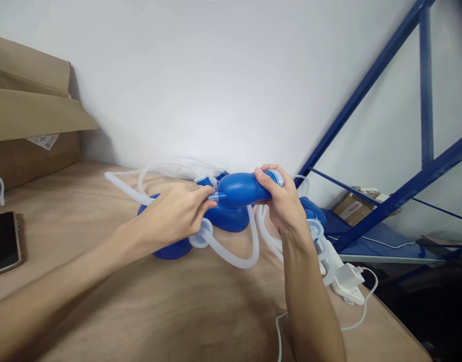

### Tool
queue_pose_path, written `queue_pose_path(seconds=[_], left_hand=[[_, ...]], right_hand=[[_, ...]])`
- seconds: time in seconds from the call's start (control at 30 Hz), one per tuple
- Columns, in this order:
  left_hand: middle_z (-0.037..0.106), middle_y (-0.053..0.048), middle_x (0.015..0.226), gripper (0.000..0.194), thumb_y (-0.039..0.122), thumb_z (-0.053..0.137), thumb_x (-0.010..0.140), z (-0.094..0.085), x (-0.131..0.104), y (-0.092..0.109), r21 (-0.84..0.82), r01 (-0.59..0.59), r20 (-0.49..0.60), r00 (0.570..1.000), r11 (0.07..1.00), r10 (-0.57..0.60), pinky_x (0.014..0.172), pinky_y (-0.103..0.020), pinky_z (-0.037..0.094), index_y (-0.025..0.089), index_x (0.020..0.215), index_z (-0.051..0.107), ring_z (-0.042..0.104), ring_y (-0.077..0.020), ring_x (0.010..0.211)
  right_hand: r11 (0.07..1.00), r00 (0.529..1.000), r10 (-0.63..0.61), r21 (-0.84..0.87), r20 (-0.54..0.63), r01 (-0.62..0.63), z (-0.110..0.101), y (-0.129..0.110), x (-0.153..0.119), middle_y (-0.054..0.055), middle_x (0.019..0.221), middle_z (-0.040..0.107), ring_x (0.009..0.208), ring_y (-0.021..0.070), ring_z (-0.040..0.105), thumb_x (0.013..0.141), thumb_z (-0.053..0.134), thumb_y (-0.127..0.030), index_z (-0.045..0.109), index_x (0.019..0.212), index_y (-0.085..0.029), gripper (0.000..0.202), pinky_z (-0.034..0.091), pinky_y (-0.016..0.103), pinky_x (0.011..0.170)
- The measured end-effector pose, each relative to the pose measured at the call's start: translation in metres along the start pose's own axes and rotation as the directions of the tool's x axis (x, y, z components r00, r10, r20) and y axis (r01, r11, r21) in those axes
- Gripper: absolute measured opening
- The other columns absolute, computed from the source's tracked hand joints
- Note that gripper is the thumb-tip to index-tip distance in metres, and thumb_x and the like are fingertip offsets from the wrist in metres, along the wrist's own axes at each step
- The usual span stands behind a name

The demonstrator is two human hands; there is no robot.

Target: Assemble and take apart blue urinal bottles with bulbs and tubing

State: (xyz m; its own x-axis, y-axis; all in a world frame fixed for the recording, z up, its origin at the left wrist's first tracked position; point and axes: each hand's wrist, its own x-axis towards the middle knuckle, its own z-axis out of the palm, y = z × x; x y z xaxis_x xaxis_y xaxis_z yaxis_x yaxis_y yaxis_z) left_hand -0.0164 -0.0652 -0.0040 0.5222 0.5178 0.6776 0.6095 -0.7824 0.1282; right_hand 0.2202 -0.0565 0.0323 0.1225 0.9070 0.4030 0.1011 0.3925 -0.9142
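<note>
Two hands are busy with one blue bulb (pixel 241 189), held up near the centre of the frame, above other blue parts (pixel 233 219) on the surface (pixel 201 311). The right hand (pixel 286 203) has its fingers wrapped around the bulb's right end, thumb on top, next to a pale collar (pixel 277 177) that appears already in place. The left hand (pixel 187 208) has its fingers pinched closed on a small clear connector (pixel 216 196) at the bulb's left end.

Judging by that, the collar end looks finished, and the connector end seems to be the step in hand. The connector meets the bulb, but the fingertips cover part of it, so whether it is fully seated cannot be told. Nor can I make out whether any hose runs to the held bulb.

A ribbed pale hose (pixel 238 262) loops across the surface below the bulb, with a translucent ring (pixel 201 234) near its left end. More blue pieces (pixel 313 210) lie right of centre, beyond the right wrist; how complete those are is unclear, being partly hidden, and neither hand holds them.
</note>
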Motion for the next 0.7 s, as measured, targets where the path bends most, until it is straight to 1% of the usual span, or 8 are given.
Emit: queue_pose_path(seconds=[0.13,0.23,0.37,0.47,0.57,0.7], left_hand=[[0.072,-0.011,0.083,0.031,0.023,0.037,0.107,0.007,-0.002,-0.003,0.203,-0.030,-0.029,0.999,0.979,0.036,0.063,-0.034,0.047,0.015,0.096,0.066,0.066,-0.0228,0.068],[0.073,-0.011,0.085,0.030,0.026,0.040,0.108,0.009,-0.002,-0.011,0.236,-0.066,-0.030,0.997,0.970,0.075,0.061,-0.033,0.046,0.015,0.099,0.066,0.066,-0.0228,0.068],[0.074,-0.010,0.082,0.034,0.032,0.040,0.110,0.004,-0.001,-0.019,0.158,-0.121,-0.023,0.992,0.980,0.126,0.062,-0.033,0.047,0.016,0.095,0.067,0.066,-0.0213,0.066],[0.074,-0.008,0.081,0.038,0.036,0.039,0.111,-0.003,0.000,-0.020,0.067,-0.131,-0.014,0.991,0.989,0.132,0.063,-0.031,0.046,0.017,0.096,0.069,0.066,-0.0195,0.066],[0.075,-0.007,0.083,0.039,0.038,0.040,0.111,-0.007,0.002,-0.019,-0.026,-0.125,0.006,0.992,0.992,0.125,0.063,-0.030,0.045,0.018,0.097,0.070,0.066,-0.0183,0.067],[0.074,-0.006,0.083,0.040,0.039,0.039,0.111,-0.011,0.003,-0.017,-0.108,-0.098,0.060,0.993,0.989,0.105,0.064,-0.031,0.044,0.018,0.096,0.069,0.065,-0.0177,0.068]], right_hand=[[0.996,0.997,0.076,0.053,0.003,-0.076,0.003,0.009,0.007,0.001,0.092,0.065,0.077,0.0209,0.063,0.065,0.090,-0.057,0.062,0.090,-0.026,0.049,0.052,0.029,0.048],[0.995,0.996,0.086,0.057,-0.005,-0.086,0.005,0.013,0.010,0.001,0.093,0.065,0.078,0.0205,0.062,0.064,0.090,-0.057,0.061,0.090,-0.026,0.049,0.053,0.028,0.049],[0.997,0.999,0.017,0.070,0.044,-0.020,0.006,0.013,0.008,-0.002,0.090,0.062,0.075,0.0175,0.059,0.068,0.089,-0.054,0.060,0.091,-0.027,0.045,0.049,0.024,0.049],[0.996,0.996,-0.053,0.077,0.067,0.048,0.004,0.012,0.006,-0.003,0.087,0.059,0.074,0.0165,0.057,0.073,0.087,-0.052,0.060,0.092,-0.028,0.041,0.048,0.024,0.052],[0.989,0.986,-0.149,0.034,0.072,0.147,0.001,0.014,0.006,-0.002,0.092,0.064,0.082,0.0180,0.060,0.078,0.084,-0.051,0.061,0.093,-0.028,0.036,0.051,0.027,0.063],[0.964,0.960,-0.263,-0.023,0.099,0.267,-0.004,0.017,0.008,-0.001,0.100,0.070,0.094,0.0206,0.066,0.082,0.083,-0.049,0.062,0.094,-0.028,0.032,0.054,0.034,0.084]])
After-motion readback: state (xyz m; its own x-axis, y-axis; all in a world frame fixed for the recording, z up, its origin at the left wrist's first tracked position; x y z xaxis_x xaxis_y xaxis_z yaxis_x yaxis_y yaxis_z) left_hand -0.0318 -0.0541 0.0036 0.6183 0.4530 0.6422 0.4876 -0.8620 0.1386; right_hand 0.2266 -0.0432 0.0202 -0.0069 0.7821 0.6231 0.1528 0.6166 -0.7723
